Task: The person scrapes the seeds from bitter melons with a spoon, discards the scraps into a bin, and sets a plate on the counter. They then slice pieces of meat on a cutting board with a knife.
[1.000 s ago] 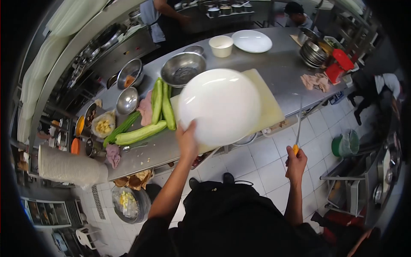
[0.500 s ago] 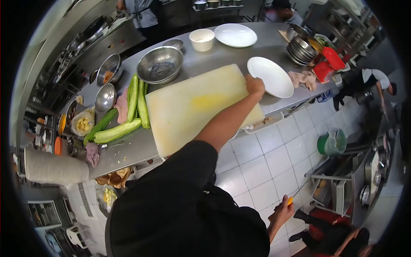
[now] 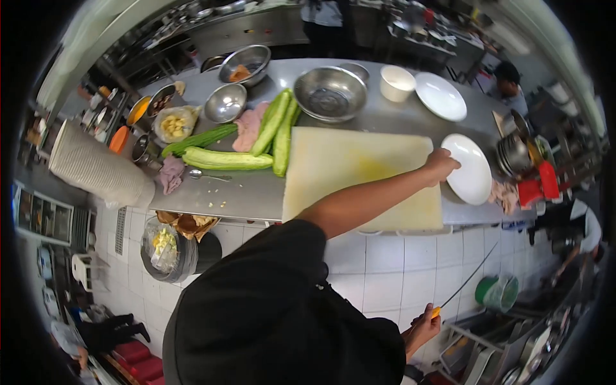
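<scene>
Across the cutting board my left arm stretches to the right, and my left hand is closed at the near-left rim of a white oval plate. The plate lies beside the board's right end. Low at the right, away from the counter, my right hand is wrapped round the orange handle of a knife. Its long thin blade points up and to the right over the floor. A yellow stain marks the board. Several peeled long green vegetables lie left of it, with an unpeeled-looking one among them.
Behind the board stand a steel bowl, a white tub and another white plate. Stacked bowls and a red container are at the right. A spoon lies left; a green bin stands on the floor.
My view has turned, so the counter and its things appear shifted right. My left hand stays at the plate's rim. More of the knife blade now shows, still in my right hand.
</scene>
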`<action>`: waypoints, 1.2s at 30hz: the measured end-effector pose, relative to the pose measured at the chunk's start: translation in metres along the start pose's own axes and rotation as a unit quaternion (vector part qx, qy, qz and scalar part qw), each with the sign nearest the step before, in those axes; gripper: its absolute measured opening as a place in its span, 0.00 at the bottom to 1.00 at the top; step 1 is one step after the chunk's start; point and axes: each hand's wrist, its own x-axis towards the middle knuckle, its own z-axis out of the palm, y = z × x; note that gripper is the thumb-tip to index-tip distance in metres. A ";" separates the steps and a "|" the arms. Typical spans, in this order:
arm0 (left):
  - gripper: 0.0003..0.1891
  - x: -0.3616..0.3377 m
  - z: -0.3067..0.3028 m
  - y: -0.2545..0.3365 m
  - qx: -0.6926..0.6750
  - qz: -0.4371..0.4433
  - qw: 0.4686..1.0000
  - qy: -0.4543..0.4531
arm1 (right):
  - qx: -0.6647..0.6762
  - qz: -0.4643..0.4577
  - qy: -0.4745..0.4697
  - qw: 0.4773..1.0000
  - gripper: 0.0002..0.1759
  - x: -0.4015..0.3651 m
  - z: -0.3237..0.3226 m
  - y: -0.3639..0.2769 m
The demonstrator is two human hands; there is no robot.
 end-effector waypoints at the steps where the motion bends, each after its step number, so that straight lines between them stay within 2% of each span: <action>1: 0.24 -0.013 -0.034 0.013 -0.009 0.041 0.999 -0.030 | 0.000 -0.009 -0.015 1.000 0.19 0.002 0.013 -0.005; 2: 0.24 -0.012 -0.071 0.010 -0.024 0.152 0.988 -0.013 | -0.006 -0.014 -0.037 0.999 0.18 0.002 0.026 -0.012; 3: 0.23 -0.016 -0.118 0.018 0.020 0.197 0.980 0.023 | -0.013 -0.019 -0.058 0.998 0.18 0.000 0.040 -0.017; 4: 0.21 -0.014 -0.170 0.021 0.131 0.267 0.950 0.092 | -0.021 -0.024 -0.078 0.996 0.18 -0.003 0.053 -0.022; 5: 0.19 -0.028 -0.217 0.037 0.177 0.247 0.932 0.196 | -0.032 -0.028 -0.101 0.994 0.18 -0.005 0.065 -0.023; 6: 0.19 -0.046 -0.264 0.057 0.278 0.227 0.896 0.261 | -0.031 -0.029 -0.123 0.992 0.18 -0.008 0.077 -0.026; 8: 0.20 -0.033 -0.369 0.053 0.278 0.304 0.834 0.368 | -0.032 -0.030 -0.165 0.985 0.17 -0.018 0.103 -0.032; 9: 0.22 -0.035 -0.417 0.060 0.329 0.264 0.807 0.413 | -0.056 -0.032 -0.177 0.982 0.16 -0.024 0.114 -0.037; 11: 0.24 -0.029 -0.508 0.059 0.390 0.294 0.744 0.456 | -0.062 -0.044 -0.204 0.976 0.16 -0.031 0.134 -0.037; 12: 0.25 -0.037 -0.539 0.066 0.489 0.300 0.671 0.470 | -0.063 -0.048 -0.214 0.974 0.15 -0.036 0.146 -0.037; 13: 0.25 -0.029 -0.574 0.063 0.466 0.249 0.711 0.464 | -0.067 -0.046 -0.223 0.971 0.15 -0.042 0.157 -0.039; 14: 0.28 -0.010 -0.616 0.054 0.493 0.224 0.712 0.446 | -0.071 -0.043 -0.229 0.970 0.15 -0.049 0.166 -0.042; 16: 0.31 -0.010 -0.645 0.056 0.504 0.177 0.715 0.451 | -0.074 -0.049 -0.235 0.968 0.15 -0.064 0.183 -0.046; 19: 0.31 -0.004 -0.675 0.061 0.525 0.113 0.749 0.389 | -0.077 -0.059 -0.234 0.967 0.14 -0.088 0.204 -0.053; 23: 0.33 0.026 -0.710 0.060 0.528 0.089 0.762 0.365 | -0.093 -0.031 -0.205 0.974 0.14 -0.115 0.220 -0.054; 27: 0.33 0.034 -0.702 0.057 0.539 0.041 0.786 0.301 | -0.111 -0.013 -0.187 0.976 0.13 -0.138 0.222 -0.060; 29: 0.35 0.047 -0.706 0.065 0.523 0.046 0.800 0.290 | -0.112 -0.025 -0.172 0.978 0.14 -0.143 0.224 -0.059; 32: 0.32 0.049 -0.696 0.066 0.534 0.030 0.798 0.278 | -0.128 -0.039 -0.147 0.980 0.14 -0.150 0.221 -0.062; 35: 0.21 0.055 -0.707 0.057 0.601 0.042 0.757 0.254 | -0.153 -0.057 -0.140 0.977 0.14 -0.154 0.213 -0.057; 36: 0.20 0.059 -0.714 0.051 0.614 0.080 0.740 0.262 | -0.177 -0.061 -0.134 0.973 0.14 -0.153 0.208 -0.053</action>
